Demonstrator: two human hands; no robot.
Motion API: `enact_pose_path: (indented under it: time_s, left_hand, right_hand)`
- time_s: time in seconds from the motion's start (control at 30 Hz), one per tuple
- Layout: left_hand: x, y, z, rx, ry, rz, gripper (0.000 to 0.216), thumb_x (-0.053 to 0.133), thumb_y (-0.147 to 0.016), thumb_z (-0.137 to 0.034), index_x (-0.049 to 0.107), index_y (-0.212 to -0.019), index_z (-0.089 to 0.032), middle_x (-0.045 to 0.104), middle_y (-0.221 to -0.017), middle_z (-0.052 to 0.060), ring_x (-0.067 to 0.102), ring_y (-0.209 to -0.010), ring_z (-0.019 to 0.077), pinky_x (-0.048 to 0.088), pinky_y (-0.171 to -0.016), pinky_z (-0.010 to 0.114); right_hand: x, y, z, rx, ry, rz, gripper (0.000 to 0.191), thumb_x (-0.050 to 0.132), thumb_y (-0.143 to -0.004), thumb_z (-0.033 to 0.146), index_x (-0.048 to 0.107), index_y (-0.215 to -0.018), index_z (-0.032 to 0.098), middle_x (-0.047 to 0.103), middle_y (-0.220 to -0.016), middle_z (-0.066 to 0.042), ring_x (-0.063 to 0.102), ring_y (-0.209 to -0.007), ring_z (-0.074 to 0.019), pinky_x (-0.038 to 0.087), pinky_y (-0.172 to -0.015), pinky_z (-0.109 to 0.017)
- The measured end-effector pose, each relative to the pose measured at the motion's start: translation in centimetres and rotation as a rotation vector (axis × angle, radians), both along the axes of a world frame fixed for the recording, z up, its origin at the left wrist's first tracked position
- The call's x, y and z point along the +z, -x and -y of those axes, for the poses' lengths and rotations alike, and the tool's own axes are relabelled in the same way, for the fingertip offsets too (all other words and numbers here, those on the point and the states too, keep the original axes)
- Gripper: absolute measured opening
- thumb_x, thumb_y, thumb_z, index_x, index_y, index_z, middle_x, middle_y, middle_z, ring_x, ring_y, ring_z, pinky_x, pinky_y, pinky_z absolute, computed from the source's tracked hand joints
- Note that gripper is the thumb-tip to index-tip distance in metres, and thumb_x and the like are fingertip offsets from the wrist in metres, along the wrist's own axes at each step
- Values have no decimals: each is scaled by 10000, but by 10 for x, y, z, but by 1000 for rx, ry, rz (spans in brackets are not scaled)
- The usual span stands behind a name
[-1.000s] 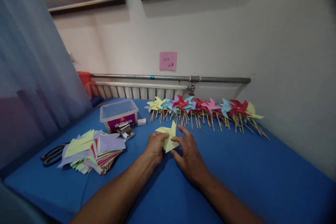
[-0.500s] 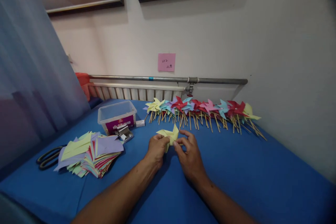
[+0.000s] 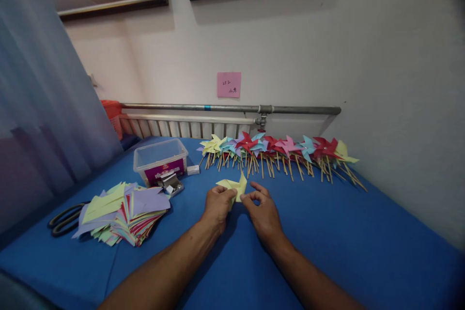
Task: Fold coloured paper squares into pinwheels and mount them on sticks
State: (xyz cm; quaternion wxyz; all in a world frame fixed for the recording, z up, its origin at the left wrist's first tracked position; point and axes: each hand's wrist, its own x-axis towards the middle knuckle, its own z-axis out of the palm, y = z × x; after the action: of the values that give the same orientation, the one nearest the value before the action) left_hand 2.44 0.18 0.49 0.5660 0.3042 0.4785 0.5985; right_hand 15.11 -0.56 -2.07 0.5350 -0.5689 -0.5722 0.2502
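Observation:
A pale yellow paper pinwheel (image 3: 238, 188), its blades folded, is held above the blue cloth in front of me. My left hand (image 3: 218, 206) pinches it from the left, thumb on top of the folded middle. At its lower right edge, the thumb and index finger of my right hand (image 3: 262, 210) close together on the paper, with the other fingers raised. Whether a small pin is also between those right fingertips cannot be made out. No stick shows on this pinwheel.
Finished pinwheels (image 3: 286, 146) on sticks lie in a row at the back. To the left are a stack of coloured paper sheets (image 3: 145, 201), scissors (image 3: 65, 218), a plastic tub (image 3: 160, 152), an opened small box (image 3: 171, 184) and a little white box (image 3: 193, 170).
My right thumb and index finger have drawn closer together at the pinwheel's right edge. My left hand keeps its grip, and the view has shifted slightly.

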Motion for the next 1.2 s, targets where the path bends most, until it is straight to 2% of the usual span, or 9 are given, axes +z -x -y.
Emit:
enact_pose_path:
  time_s: [0.23, 0.4, 0.6, 0.9, 1.07, 1.13, 1.2]
  left_hand:
    - [-6, -2, -3, -4, 1, -58, 229, 769, -548, -240, 548, -542, -181, 488, -453, -55, 372, -436, 70, 271, -464, 228]
    - [-7, 0, -4, -34, -15, -42, 244, 793, -540, -269, 570, -564, -174, 518, -473, -46, 393, -437, 70, 281, -470, 226]
    - [-9, 3, -4, -93, -34, -41, 257, 796, -527, -296, 580, -578, -167, 554, -507, -25, 412, -452, 74, 294, -484, 227]
    - [-13, 4, -7, -104, -43, -58, 252, 805, -536, -302, 607, -596, -159, 559, -521, -20, 411, -461, 76, 294, -490, 228]
    - [-13, 6, -8, -104, -51, -58, 264, 820, -546, -307, 606, -586, -156, 556, -511, -18, 419, -456, 77, 299, -488, 227]
    - [-13, 6, -8, -122, -62, -31, 265, 823, -541, -312, 623, -605, -151, 585, -533, -5, 449, -468, 84, 323, -498, 228]
    - [-13, 5, -8, -144, -69, -9, 274, 834, -530, -310, 631, -618, -148, 602, -548, 2, 468, -472, 89, 340, -503, 230]
  right_hand:
    - [-9, 0, -3, -2, -77, 18, 259, 695, -801, 407, 682, -599, 245, 680, -1307, -145, 611, -1246, -341, 443, -1070, -514]
    - [-4, -6, -4, 76, -95, 62, 238, 698, -804, 404, 692, -627, 245, 641, -1385, -122, 568, -1297, -336, 398, -1111, -537]
    - [3, -12, -5, 162, -93, 81, 226, 693, -810, 389, 698, -641, 239, 642, -1376, -127, 548, -1319, -333, 366, -1138, -557]
    - [-2, -15, -8, 189, -77, 90, 220, 695, -802, 406, 702, -652, 245, 668, -1318, -123, 566, -1301, -328, 367, -1140, -557]
    - [6, -11, -5, 153, -19, -62, 239, 732, -760, 456, 666, -706, 233, 712, -1232, -117, 657, -1155, -310, 470, -1041, -485]
    - [11, -9, -3, 144, 38, -229, 284, 752, -741, 488, 658, -820, 232, 747, -1125, -112, 703, -1030, -292, 531, -938, -443]
    - [15, -7, -3, 211, 96, -392, 381, 768, -728, 507, 652, -956, 224, 764, -997, -88, 722, -933, -271, 555, -859, -405]
